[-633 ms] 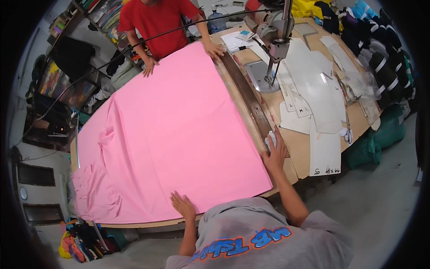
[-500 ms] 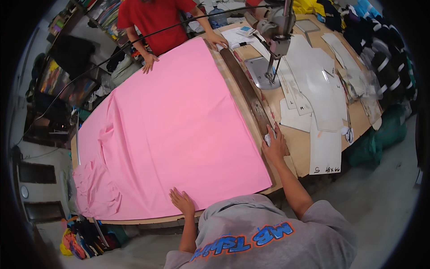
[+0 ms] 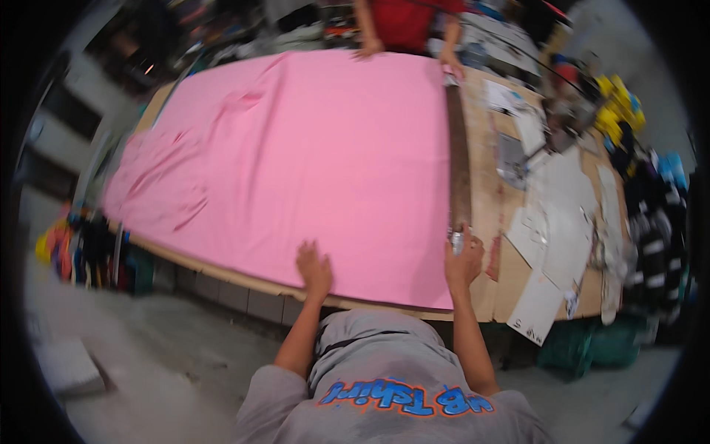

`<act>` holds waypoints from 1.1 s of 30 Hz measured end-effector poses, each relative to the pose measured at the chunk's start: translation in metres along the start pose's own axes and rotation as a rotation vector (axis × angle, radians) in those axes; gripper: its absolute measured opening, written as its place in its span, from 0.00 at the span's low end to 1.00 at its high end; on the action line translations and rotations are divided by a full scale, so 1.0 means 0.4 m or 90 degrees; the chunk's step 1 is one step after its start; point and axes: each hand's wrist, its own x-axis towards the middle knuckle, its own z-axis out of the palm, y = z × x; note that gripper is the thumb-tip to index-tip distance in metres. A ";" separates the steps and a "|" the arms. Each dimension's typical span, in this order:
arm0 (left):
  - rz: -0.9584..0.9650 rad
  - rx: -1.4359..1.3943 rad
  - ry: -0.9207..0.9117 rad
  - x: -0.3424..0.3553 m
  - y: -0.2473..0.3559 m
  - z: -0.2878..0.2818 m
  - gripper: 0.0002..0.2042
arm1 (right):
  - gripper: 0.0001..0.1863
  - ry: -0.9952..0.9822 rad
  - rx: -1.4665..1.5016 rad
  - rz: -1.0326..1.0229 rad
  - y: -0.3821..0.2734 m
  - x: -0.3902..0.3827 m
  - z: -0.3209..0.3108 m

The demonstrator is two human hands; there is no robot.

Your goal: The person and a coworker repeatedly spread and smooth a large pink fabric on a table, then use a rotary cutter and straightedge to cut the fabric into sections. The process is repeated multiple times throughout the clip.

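Note:
A wide sheet of pink cloth (image 3: 355,170) covers most of the table, smooth in the middle and bunched at its left end. My left hand (image 3: 316,270) lies flat on its near edge, fingers spread. My right hand (image 3: 464,260) is closed around the near end of a long brown bar (image 3: 460,163), where a small silvery piece (image 3: 457,242) shows between thumb and fingers; blur hides its kind. The bar runs along the right edge of the cloth. At its far end, a co-worker's hand (image 3: 451,65) touches the corner by another silvery piece.
The co-worker in a red shirt (image 3: 403,26) stands across the wooden table (image 3: 484,148), other hand on the cloth's far edge. White paper patterns (image 3: 555,222) and a blurred cutting machine (image 3: 558,129) occupy the right side. Dark rolls (image 3: 654,259) and a green sack (image 3: 592,344) lie beyond.
The bar has come up against the cloth's right edge, with my right hand still at its near end. The co-worker's hand has shifted to the far corner. My view has turned.

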 end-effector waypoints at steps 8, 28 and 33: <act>-0.055 -0.271 0.180 0.116 -0.230 -0.283 0.19 | 0.31 0.142 -0.248 -0.098 0.129 -0.071 0.203; -0.677 -0.906 0.189 0.786 -1.321 -0.527 0.27 | 0.24 -0.123 0.168 0.423 -0.532 -1.343 0.585; -0.646 -0.864 0.137 0.812 -1.425 -0.531 0.25 | 0.20 -0.166 0.331 0.425 -0.688 -1.469 0.637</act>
